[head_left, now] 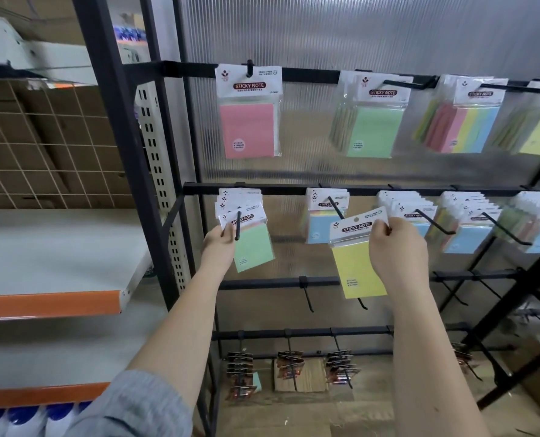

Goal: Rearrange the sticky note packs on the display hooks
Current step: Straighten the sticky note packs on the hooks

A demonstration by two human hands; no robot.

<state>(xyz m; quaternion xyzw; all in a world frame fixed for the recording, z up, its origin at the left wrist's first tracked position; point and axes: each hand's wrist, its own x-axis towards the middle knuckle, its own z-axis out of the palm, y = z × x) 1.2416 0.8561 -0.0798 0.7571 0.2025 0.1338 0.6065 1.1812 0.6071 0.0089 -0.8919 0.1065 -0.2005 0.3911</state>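
Light, thin, bendy yellow pack (358, 253), pinched at its top card by right hand (396, 247). Left hand (219, 246) pinches green pack (251, 244) on left hook (237, 225). Best held by stiff card.

A translucent ribbed panel (373, 33) backs the black rack frame (126, 152). Left of that frame stand white shelves (51, 247) with orange edges (cardboard boxes (41, 137) behind wire mesh above).
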